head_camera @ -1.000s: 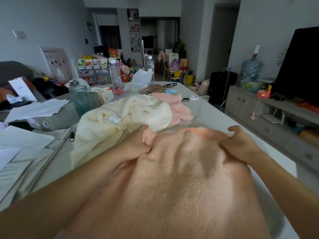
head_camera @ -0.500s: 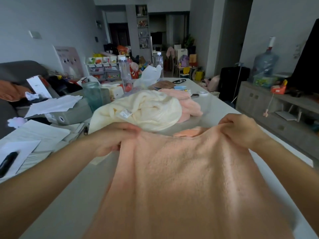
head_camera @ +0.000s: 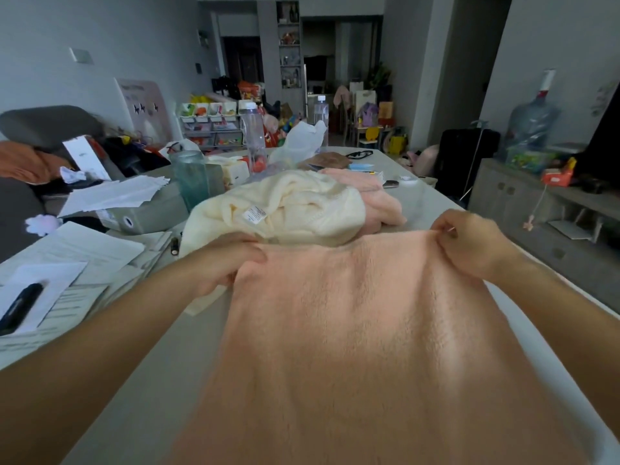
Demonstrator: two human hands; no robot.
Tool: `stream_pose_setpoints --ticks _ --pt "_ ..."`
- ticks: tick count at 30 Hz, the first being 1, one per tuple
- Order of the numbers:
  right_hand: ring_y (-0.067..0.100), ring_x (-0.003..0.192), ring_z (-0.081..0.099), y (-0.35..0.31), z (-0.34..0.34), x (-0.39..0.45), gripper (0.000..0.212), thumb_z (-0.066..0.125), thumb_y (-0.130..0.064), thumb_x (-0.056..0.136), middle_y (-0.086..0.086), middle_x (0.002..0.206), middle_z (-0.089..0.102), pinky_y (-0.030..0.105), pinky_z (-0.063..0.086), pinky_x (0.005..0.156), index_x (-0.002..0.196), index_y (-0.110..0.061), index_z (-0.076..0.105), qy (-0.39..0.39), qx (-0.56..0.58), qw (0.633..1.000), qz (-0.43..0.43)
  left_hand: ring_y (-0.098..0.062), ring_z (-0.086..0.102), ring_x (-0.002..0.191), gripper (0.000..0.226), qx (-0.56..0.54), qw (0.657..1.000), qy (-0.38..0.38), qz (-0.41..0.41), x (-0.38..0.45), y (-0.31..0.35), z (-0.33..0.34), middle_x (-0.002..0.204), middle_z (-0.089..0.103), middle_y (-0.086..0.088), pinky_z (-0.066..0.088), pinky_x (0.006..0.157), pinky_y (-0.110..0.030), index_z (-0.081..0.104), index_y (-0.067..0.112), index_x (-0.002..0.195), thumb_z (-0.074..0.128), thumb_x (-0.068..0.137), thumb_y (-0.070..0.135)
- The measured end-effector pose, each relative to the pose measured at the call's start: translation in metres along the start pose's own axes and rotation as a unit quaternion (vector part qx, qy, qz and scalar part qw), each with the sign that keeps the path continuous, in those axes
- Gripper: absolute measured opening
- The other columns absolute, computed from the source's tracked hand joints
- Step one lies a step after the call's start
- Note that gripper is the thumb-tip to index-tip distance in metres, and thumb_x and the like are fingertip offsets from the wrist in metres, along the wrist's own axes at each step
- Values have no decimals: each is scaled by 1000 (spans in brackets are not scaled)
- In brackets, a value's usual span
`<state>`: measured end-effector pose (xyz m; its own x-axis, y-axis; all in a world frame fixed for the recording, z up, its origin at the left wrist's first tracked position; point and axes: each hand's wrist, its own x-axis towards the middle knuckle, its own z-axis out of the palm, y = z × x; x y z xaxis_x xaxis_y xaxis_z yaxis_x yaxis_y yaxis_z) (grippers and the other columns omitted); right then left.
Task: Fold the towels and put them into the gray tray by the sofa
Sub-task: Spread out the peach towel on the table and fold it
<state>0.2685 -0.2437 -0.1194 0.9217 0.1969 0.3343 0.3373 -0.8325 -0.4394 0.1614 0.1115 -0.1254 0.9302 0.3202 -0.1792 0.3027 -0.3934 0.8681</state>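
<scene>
A peach towel (head_camera: pixel 362 330) stretches from the bottom of the view up to its far edge, held taut above the white table (head_camera: pixel 141 380). My left hand (head_camera: pixel 228 263) pinches its far left corner and my right hand (head_camera: pixel 469 243) pinches its far right corner. Behind the held edge lies a crumpled cream towel (head_camera: pixel 288 209) with a white label, and a pink towel (head_camera: pixel 375 196) is bunched to its right. A gray tray (head_camera: pixel 147 213) stands at the table's left side under loose white paper, near the dark sofa (head_camera: pixel 43 129).
Paper stacks (head_camera: pixel 77 263) and a black pen (head_camera: pixel 20 307) cover the table's left. A teal glass (head_camera: pixel 191 182), a water bottle (head_camera: pixel 253 135) and a plastic bag (head_camera: pixel 298 139) stand farther back. A low cabinet (head_camera: pixel 543 223) runs along the right.
Both hands have lifted the towel's far edge off the table and pulled apart, so the bunched peach towel now hangs stretched and flat. The camera has tilted up slightly.
</scene>
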Motion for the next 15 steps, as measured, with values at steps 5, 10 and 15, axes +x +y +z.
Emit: stream_pose_setpoints --ticks 5,10,15 --pt "34 101 57 22 32 -16 14 49 -11 93 13 107 63 42 48 89 99 -9 62 -84 -121 989 -13 -7 60 94 29 242 966 -81 43 -1 8 17 105 65 8 46 71 -22 64 25 98 77 73 27" --pt "29 101 55 28 30 -20 18 45 -15 97 7 107 57 43 48 86 104 -18 61 -78 -125 988 -42 -13 45 113 53 301 947 -108 32 2 18 19 120 47 9 39 76 -20 57 28 117 79 69 29" --pt "25 97 57 33 28 -22 17 45 -19 98 4 106 60 41 50 78 104 -20 61 -48 -159 984 -64 -14 62 102 29 145 981 -107 69 0 16 16 113 66 -3 47 77 -26 69 22 101 76 74 19"
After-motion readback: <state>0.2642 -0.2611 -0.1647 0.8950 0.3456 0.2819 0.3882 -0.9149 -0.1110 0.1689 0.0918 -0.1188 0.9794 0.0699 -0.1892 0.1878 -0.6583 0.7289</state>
